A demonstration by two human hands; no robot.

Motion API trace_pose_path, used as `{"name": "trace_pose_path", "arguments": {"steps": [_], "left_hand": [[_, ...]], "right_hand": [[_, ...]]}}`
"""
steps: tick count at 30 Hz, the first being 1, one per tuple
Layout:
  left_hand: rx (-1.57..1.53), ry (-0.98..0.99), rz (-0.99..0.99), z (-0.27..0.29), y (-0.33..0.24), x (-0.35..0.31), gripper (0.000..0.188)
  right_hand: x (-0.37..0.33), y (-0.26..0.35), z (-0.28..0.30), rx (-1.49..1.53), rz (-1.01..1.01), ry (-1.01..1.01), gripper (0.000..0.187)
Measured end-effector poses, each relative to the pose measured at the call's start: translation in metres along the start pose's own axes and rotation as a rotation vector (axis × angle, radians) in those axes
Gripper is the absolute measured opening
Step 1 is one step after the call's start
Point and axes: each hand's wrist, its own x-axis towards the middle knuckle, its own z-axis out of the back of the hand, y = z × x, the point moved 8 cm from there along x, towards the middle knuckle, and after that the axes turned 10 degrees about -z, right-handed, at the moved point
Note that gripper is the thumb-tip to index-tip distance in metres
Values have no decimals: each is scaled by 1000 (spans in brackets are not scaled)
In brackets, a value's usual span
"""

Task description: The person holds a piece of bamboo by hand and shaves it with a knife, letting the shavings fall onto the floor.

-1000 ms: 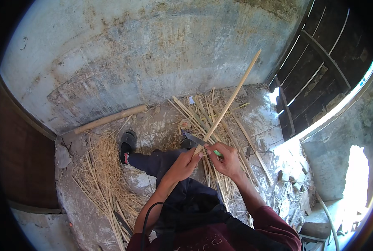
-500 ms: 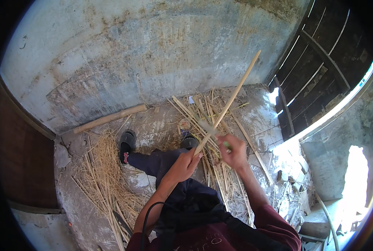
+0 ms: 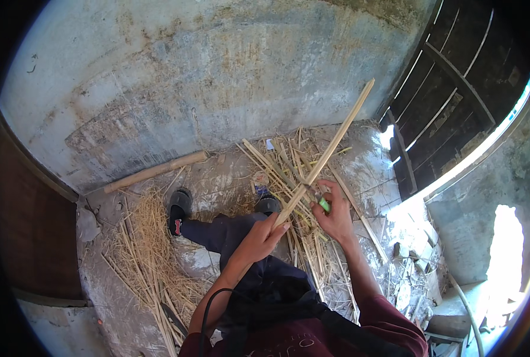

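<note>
My left hand is closed around the lower end of a long, pale bamboo strip. The strip slants up and to the right, and lengthwise lines run along its face. In my right hand is a knife with a green handle; its fingers are partly loosened around the handle. The knife's blade crosses the strip a little above my left hand. Whether the edge is cutting into the strip cannot be made out. Both hands are over my bent leg.
Loose bamboo strips lie under and beyond my hands. A heap of straw-like shavings is at left, near my shoe. A round pole lies along the stained wall. Rubble sits at right beside a dark plank door.
The bamboo strip has turned slightly, showing a lined face. My right hand's fingers have spread a little around the knife's handle, and the blurred blade is now nearly still.
</note>
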Motion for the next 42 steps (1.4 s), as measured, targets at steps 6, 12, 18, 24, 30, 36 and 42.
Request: {"name": "trace_pose_path", "arguments": {"steps": [6,12,18,24,30,36,42], "left_hand": [[-42,19,58,1,2,0,29],[-206,-31,136,-2,20,1,30],[0,-33,33,1,11,6,31],[81,-7,22,1,15,5,30],[92,8,11,-1,16,3,30],[47,-46,-72,4,11,6,29],[9,-41,-92,2,10,2,30]], "right_hand": [[-1,-16,-40,-40,220,74,20],[8,-19,-59,-139,250,-26,13],[17,-27,-69,-151,247,-117,25],[40,-38,-64,-137,224,-164,25],[70,-61,-48,-161,145,-220,23],[71,-47,-37,-107,193,-239,22],[52,-18,-45,-107,328,-160,5]]}}
